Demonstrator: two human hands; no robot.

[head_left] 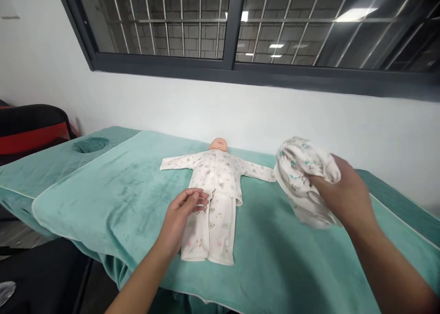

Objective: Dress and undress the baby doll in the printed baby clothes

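On the green bed cover lies a baby doll point(218, 144), face up, its head toward the wall. It wears a white printed long-sleeved top point(220, 172) with both sleeves spread, and matching pants point(222, 231). Over the waist and upper pants hovers my left hand point(185, 213), fingers curled loosely with nothing seen in them. My right hand point(347, 190), at the right, is closed on a bunched white printed cloth point(302, 181), held above the cover beside the doll's outstretched sleeve. Folds hide the cloth's shape, and its lower edge is blurred.
The green velvet cover point(120, 190) drapes over a bed along the white wall, with a round hole point(91, 144) at its left end. A dark-framed barred window point(230, 30) is above. A red and black chair point(32, 130) stands left; a black seat point(41, 277) is lower left.
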